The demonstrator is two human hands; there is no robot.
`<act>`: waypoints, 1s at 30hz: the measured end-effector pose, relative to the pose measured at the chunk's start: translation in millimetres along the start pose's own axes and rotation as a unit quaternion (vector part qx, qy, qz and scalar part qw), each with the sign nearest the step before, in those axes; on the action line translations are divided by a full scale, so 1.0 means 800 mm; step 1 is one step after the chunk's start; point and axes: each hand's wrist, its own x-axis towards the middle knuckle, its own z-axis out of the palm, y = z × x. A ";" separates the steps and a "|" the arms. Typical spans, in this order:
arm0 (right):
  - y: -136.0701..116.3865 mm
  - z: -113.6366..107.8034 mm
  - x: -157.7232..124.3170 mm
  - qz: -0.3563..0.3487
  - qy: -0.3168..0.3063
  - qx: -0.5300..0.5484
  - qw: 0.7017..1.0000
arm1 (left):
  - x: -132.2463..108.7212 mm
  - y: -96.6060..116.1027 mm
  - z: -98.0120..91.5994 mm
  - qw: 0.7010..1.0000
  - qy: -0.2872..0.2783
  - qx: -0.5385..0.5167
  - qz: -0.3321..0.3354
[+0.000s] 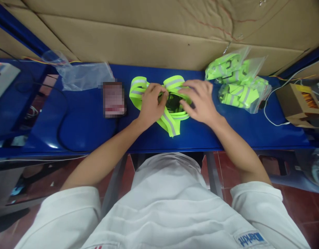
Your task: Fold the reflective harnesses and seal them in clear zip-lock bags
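Observation:
A neon-yellow reflective strap harness (170, 121) with grey stripes lies bunched on the blue table (81, 121) in front of me. My left hand (150, 103) presses down on its left side, fingers curled and pinching the strap. My right hand (200, 100) rests on its right side, fingers bent over the fabric and gripping it. A dark buckle or patch (173, 102) shows between the two hands.
Clear bags packed with folded yellow straps (237, 83) are piled at the right. Empty clear plastic bags (81, 74) lie at the back left, next to a blurred dark object (113, 99). A small cardboard box (299, 103) and white cable (272, 121) sit far right. Cardboard sheets (154, 31) line the back.

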 end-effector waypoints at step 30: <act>0.013 0.020 0.004 -0.013 -0.153 0.027 0.988 | -0.012 0.032 -0.004 0.975 -0.153 0.137 0.083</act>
